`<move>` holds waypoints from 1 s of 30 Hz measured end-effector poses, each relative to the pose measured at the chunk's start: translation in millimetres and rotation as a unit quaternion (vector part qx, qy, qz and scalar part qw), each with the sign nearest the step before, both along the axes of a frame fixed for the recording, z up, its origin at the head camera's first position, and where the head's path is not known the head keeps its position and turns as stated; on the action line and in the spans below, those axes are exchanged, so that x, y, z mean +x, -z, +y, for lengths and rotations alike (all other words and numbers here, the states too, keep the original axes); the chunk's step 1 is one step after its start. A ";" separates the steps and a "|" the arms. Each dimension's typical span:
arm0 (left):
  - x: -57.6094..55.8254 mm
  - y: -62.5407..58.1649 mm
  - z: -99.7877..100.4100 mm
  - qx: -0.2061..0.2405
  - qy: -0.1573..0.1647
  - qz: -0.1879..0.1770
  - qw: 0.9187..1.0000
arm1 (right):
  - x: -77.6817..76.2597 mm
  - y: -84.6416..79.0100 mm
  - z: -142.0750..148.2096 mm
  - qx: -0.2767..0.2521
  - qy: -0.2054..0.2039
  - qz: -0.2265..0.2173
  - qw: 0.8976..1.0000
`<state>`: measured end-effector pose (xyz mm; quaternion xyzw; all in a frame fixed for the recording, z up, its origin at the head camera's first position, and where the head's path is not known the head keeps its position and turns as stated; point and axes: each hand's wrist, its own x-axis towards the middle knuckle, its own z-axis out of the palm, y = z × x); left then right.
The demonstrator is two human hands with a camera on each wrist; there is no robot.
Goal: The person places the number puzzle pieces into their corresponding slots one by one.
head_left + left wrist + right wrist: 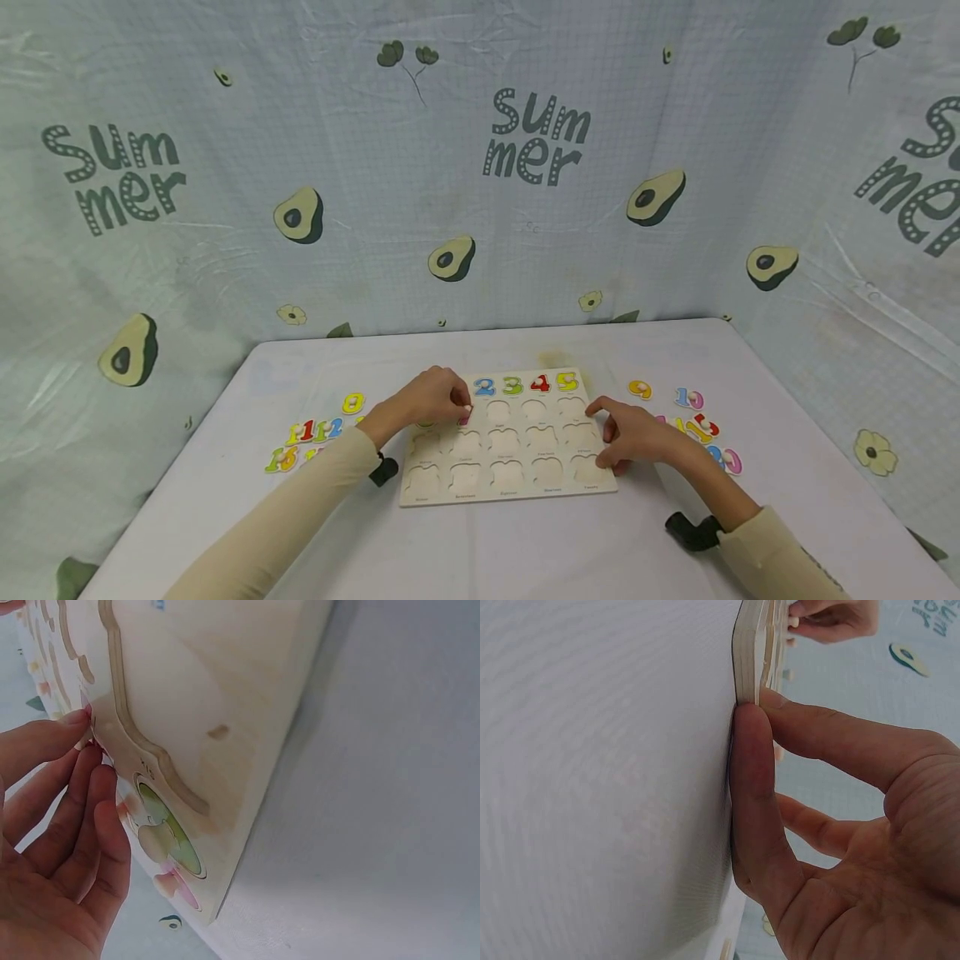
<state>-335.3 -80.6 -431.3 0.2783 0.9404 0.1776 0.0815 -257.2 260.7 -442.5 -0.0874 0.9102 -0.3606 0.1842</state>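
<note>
A pale wooden number puzzle board point(510, 498) lies on the table. My left hand point(433, 396) pinches a small pink-red number piece point(464, 417) over the second row; which digit it is cannot be made out. In the left wrist view, a green piece point(176, 832) with a knob sits in its recess beside that hand. Along the top row stand a blue 2 point(483, 387), a green 3 point(512, 385), a red 4 point(540, 383) and a yellow 5 point(567, 381). My right hand point(633, 429) grips the board's right edge between thumb and finger, as the right wrist view shows.
Loose number pieces lie left of the board, among them a yellow 0 point(353, 403) and a red 11 point(302, 431). More lie to the right, including an orange 9 point(640, 389) and a 10 point(690, 398). A printed curtain point(360, 275) hangs behind the white table.
</note>
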 end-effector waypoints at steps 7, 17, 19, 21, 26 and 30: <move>0.0 -2.5 -5.6 0.024 -0.016 -0.001 1.000 | -0.7 -0.6 -0.7 0.007 0.000 0.006 1.000; 6.3 -23.7 -37.5 0.088 -0.050 0.039 0.994 | -0.8 0.5 0.2 0.007 0.000 0.005 1.000; 5.8 -26.7 -48.5 0.088 -0.066 0.050 0.993 | -0.9 0.7 0.2 0.006 0.001 0.004 1.000; 4.7 -28.6 -60.4 0.089 -0.085 0.058 0.991 | -1.0 1.2 0.3 0.004 0.002 0.002 1.000; 3.2 -31.2 -89.2 0.083 -0.121 0.075 0.986 | -1.0 2.5 0.3 0.001 0.003 -0.002 1.000; 2.8 -28.5 -109.6 0.081 -0.142 0.081 0.983 | -0.7 1.8 -0.6 0.002 0.006 -0.004 1.000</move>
